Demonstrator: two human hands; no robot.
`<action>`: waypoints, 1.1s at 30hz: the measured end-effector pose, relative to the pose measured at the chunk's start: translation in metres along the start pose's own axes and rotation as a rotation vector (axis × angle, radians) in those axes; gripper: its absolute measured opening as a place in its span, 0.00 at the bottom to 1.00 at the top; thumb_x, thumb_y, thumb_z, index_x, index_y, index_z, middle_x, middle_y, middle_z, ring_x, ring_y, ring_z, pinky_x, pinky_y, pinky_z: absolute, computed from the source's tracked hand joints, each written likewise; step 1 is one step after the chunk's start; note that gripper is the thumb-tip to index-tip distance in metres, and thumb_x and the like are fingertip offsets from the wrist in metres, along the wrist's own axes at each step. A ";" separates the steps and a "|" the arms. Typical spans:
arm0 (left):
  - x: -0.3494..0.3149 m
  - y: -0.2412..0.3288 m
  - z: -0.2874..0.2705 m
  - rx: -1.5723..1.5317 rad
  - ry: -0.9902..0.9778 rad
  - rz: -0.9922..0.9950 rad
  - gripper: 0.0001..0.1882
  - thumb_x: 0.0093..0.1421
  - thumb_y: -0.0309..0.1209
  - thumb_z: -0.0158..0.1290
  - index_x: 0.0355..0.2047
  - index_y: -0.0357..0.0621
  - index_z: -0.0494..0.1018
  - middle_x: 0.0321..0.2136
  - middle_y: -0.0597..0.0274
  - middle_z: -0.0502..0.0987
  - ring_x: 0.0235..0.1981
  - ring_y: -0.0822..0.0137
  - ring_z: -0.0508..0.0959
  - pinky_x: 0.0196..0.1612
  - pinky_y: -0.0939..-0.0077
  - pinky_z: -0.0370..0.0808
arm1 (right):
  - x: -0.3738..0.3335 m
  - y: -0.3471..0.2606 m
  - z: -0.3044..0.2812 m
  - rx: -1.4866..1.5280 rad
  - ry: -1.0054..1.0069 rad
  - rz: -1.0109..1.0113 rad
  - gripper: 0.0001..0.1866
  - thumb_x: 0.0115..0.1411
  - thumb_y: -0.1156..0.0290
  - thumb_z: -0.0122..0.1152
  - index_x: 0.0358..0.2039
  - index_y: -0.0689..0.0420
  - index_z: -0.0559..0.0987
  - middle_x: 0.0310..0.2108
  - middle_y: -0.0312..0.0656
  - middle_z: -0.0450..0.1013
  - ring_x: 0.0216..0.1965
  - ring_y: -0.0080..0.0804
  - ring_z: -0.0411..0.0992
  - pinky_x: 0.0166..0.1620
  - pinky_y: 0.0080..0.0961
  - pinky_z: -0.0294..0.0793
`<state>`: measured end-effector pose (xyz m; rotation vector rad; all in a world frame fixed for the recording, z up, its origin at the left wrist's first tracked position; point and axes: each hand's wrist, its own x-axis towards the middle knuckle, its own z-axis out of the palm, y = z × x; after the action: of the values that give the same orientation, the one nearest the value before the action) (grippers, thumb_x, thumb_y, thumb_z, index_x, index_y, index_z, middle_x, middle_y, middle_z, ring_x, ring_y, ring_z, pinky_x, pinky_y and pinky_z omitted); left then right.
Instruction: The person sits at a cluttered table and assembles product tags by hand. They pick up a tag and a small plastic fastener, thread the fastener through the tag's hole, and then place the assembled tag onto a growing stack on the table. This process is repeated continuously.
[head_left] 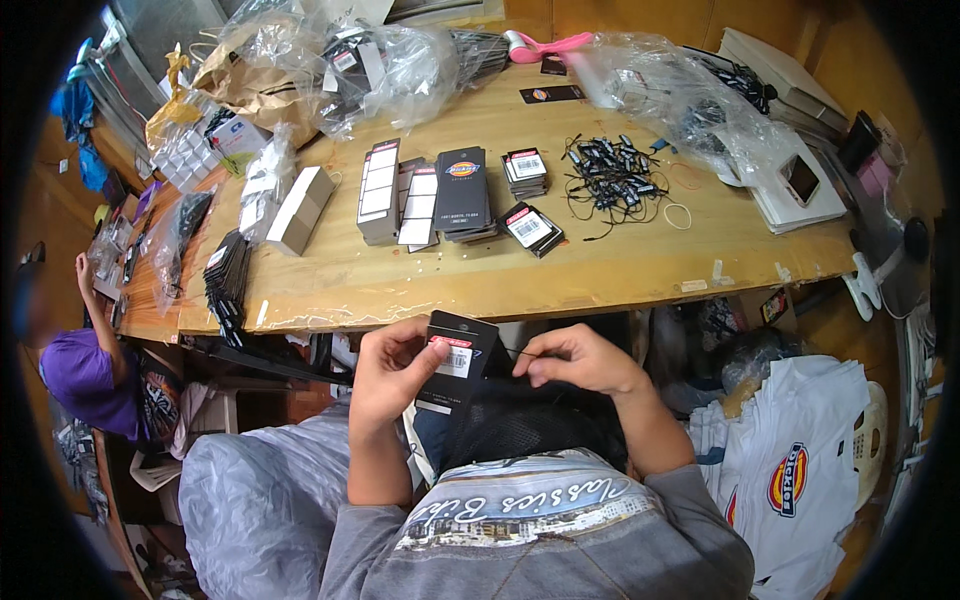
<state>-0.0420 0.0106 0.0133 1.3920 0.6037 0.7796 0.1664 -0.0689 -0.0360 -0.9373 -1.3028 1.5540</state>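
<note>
Just below the table's front edge, my left hand (388, 368) grips a black hang tag (467, 332) with a smaller barcode tag (457, 362) laid over it, the thumb pressing on top. To its right, my right hand (585, 362) pinches a thin black string (512, 351) that runs toward the tags. On the table ahead stand a stack of black hang tags (462, 190) and two small stacks of barcode tags, one farther (525, 165) and one nearer (531, 227). A tangled pile of black tag strings (612, 172) lies to their right.
White label stacks (379, 190) and a white box (299, 212) stand left of the tags; fanned black tags (228, 280) lie near the edge. Clear plastic bags (395, 75) crowd the back. A phone (799, 180) is at right, above white shirts (805, 430). A person in purple (92, 378) is at left.
</note>
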 end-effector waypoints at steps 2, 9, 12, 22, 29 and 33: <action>-0.001 -0.002 -0.003 -0.007 0.066 0.032 0.08 0.50 0.23 0.50 0.31 0.31 0.70 0.25 0.63 0.73 0.26 0.78 0.70 0.30 0.86 0.67 | -0.005 -0.004 -0.006 0.050 0.052 0.065 0.09 0.51 0.77 0.49 0.33 0.65 0.72 0.20 0.36 0.68 0.19 0.16 0.64 0.26 0.12 0.64; 0.002 -0.014 -0.009 -0.025 0.161 0.064 0.08 0.50 0.23 0.49 0.31 0.30 0.69 0.25 0.62 0.73 0.25 0.78 0.71 0.30 0.87 0.68 | -0.035 -0.022 -0.016 -0.172 0.369 0.025 0.09 0.51 0.79 0.47 0.32 0.64 0.73 0.14 0.34 0.65 0.16 0.16 0.62 0.20 0.12 0.63; 0.001 -0.007 -0.013 -0.068 0.199 0.076 0.07 0.51 0.23 0.49 0.29 0.31 0.69 0.24 0.63 0.73 0.24 0.78 0.70 0.30 0.87 0.67 | -0.053 -0.023 -0.027 -0.222 0.508 0.022 0.07 0.49 0.80 0.48 0.27 0.66 0.74 0.15 0.36 0.67 0.16 0.17 0.64 0.20 0.12 0.64; 0.002 -0.014 -0.011 -0.011 0.217 0.025 0.07 0.50 0.24 0.48 0.29 0.32 0.70 0.23 0.66 0.72 0.24 0.80 0.69 0.28 0.88 0.66 | -0.077 -0.025 -0.060 0.027 0.873 -0.617 0.04 0.45 0.79 0.56 0.23 0.65 0.72 0.18 0.39 0.68 0.18 0.24 0.66 0.21 0.16 0.65; 0.004 -0.025 0.011 -0.004 0.112 -0.047 0.07 0.52 0.25 0.48 0.29 0.33 0.69 0.21 0.67 0.72 0.23 0.81 0.68 0.27 0.88 0.65 | -0.052 -0.050 -0.051 0.772 0.531 -0.845 0.08 0.49 0.67 0.56 0.24 0.55 0.67 0.24 0.33 0.64 0.29 0.25 0.62 0.37 0.27 0.61; 0.005 -0.035 0.017 -0.014 0.065 -0.063 0.07 0.53 0.26 0.47 0.29 0.34 0.69 0.22 0.67 0.71 0.23 0.82 0.68 0.27 0.89 0.65 | -0.044 -0.064 -0.043 1.221 0.196 -0.932 0.06 0.51 0.69 0.53 0.27 0.55 0.66 0.23 0.33 0.64 0.25 0.23 0.61 0.31 0.21 0.62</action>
<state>-0.0213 0.0037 -0.0197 1.3324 0.6885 0.7798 0.2303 -0.0922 0.0201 0.2910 -0.3181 1.0987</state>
